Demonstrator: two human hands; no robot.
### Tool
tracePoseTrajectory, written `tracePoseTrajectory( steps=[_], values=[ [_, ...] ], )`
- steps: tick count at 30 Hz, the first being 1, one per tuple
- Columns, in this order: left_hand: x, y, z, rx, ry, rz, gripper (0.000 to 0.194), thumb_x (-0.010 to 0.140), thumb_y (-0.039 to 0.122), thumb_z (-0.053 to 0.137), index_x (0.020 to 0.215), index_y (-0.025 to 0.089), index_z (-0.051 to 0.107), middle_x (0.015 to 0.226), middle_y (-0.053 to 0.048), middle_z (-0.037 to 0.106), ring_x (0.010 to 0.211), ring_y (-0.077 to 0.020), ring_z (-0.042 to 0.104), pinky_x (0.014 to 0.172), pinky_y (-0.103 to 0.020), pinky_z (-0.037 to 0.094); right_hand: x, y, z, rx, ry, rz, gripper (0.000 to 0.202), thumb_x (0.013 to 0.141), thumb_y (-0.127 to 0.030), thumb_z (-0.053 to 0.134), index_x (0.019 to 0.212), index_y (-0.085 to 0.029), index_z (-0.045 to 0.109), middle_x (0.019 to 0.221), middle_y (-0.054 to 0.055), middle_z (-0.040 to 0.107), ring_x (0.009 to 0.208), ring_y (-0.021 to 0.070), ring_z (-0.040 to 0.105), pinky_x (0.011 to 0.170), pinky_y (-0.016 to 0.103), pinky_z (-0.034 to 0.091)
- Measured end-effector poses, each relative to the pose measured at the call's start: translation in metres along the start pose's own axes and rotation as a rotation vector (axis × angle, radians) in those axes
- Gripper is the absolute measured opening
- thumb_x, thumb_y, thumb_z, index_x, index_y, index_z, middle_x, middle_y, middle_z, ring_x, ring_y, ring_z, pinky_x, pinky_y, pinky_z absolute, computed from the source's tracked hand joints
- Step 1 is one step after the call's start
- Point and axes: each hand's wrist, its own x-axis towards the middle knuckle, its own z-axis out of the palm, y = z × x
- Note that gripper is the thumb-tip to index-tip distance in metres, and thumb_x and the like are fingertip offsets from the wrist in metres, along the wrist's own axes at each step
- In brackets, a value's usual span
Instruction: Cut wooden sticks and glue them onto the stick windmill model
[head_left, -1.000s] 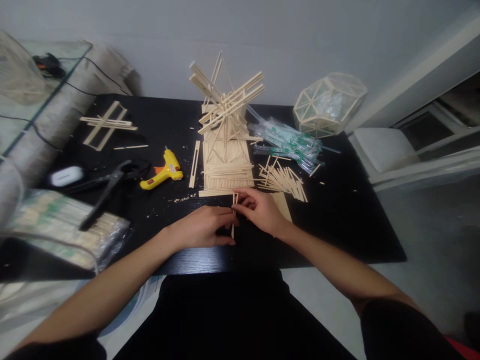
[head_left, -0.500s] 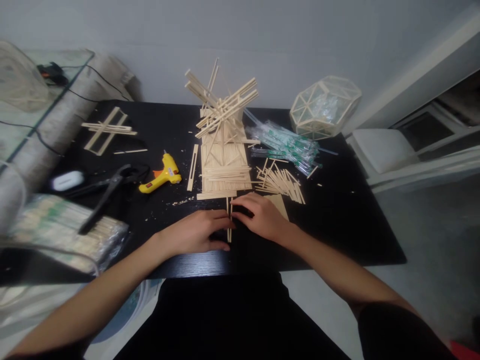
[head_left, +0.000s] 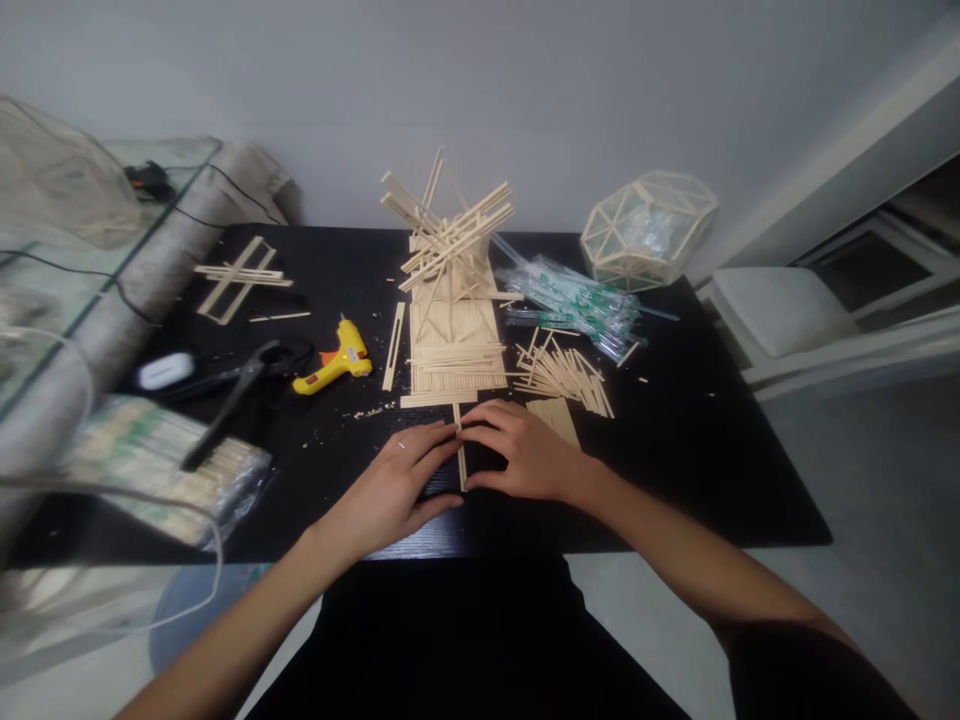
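Two thin wooden sticks (head_left: 461, 465) lie side by side, pointing away from me, at the front of the black table. From the left, my left hand (head_left: 409, 480) presses its fingertips and thumb against them. My right hand (head_left: 525, 452) grips them from the other side, its fingers across the upper part and its thumb near the lower end. Just beyond the fingertips lies a short flat bundle of sticks (head_left: 431, 400). Behind that stands a windmill-like stick model (head_left: 457, 330) with crossed blades. Fingers partly cover the two sticks.
A yellow glue gun (head_left: 334, 365) lies left of the model, near black pliers-like tool (head_left: 232, 405) and a bag of sticks (head_left: 157, 465). Loose sticks (head_left: 566, 375), plastic wrappers (head_left: 574, 295) and a faceted stick frame (head_left: 649, 230) are on the right. A crossed stick piece (head_left: 240, 280) lies back left.
The two sticks, with a gap between them before, are now closed up against each other. My right thumb has come down to their lower end. The camera view has shifted slightly.
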Motion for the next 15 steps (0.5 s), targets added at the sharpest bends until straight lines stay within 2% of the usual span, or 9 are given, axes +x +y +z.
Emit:
tracePoseTrajectory(
  steps=[7,15],
  values=[
    [-0.0009,0.0001,0.007,0.007,0.05,0.003,0.059,0.099,0.043,0.068,0.151,0.02,0.051,0.151,-0.018,0.06,0.142,-0.0347,0.056,0.114,-0.059,0.051,-0.002,-0.001,-0.0008,-0.024,-0.026,-0.016,0.062,0.082,-0.053,0.087,0.129,-0.016,0.07,0.13,0.017,0.069,0.123,0.0334,0.062,0.107,0.055,0.054],
    [-0.0017,0.0,0.0013,-0.042,-0.023,-0.011,0.057,0.101,0.037,0.065,0.153,0.02,0.05,0.156,-0.017,0.055,0.149,-0.0335,0.049,0.119,-0.06,0.046,-0.0031,-0.0078,0.0006,-0.064,-0.03,-0.004,0.063,0.085,-0.051,0.084,0.131,-0.012,0.068,0.134,0.02,0.067,0.126,0.0348,0.061,0.108,0.056,0.053]
  ],
)
